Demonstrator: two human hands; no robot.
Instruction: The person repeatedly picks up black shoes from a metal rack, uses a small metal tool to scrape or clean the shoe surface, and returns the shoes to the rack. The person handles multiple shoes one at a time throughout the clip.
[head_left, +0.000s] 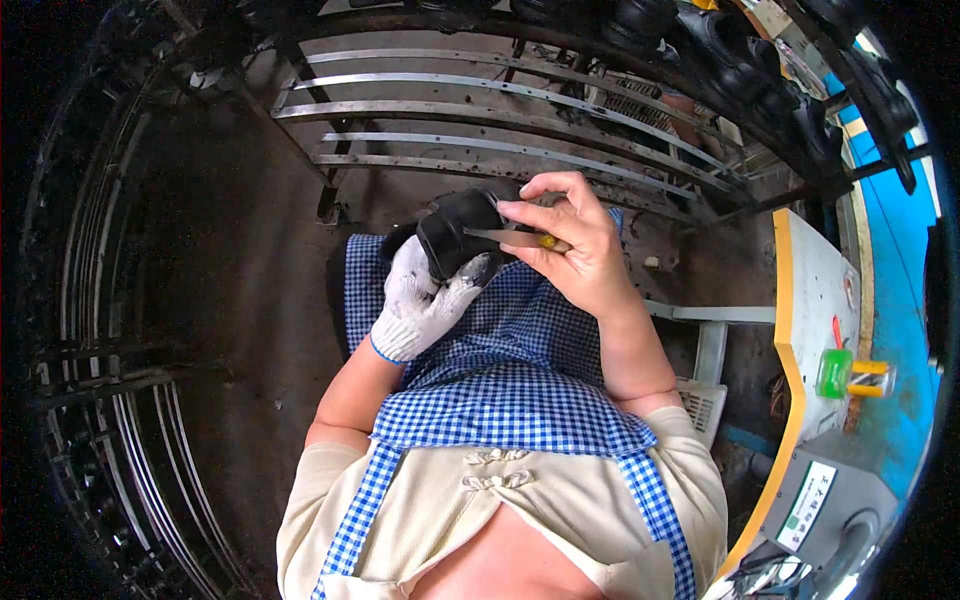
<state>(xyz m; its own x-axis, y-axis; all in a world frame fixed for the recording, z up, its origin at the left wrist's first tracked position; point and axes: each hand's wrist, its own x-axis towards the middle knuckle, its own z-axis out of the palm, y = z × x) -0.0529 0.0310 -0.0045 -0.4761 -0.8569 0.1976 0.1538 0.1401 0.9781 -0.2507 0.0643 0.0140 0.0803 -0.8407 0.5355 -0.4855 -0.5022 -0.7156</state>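
Observation:
My left hand (412, 298), in a white knitted glove with dark-stained fingertips, is closed around a black shoe (448, 232) above my lap. My bare right hand (592, 255) grips a small knife (498, 237) with a thin pale blade and some yellow near its grip. The blade lies against the shoe's side, its tip close to a seam or edge there. The thumb and forefinger of that hand come close to the upper edge of the shoe. Under both hands spreads my blue-and-white checked apron (500, 400).
Ahead stands a metal rack (450, 112) with long bars. Several black shoes (720, 45) line the upper right. At my right is a white table (815, 290) with a yellow edge, a green container (834, 373) and a grey machine box (830, 500). More dark racks (130, 430) stand at left.

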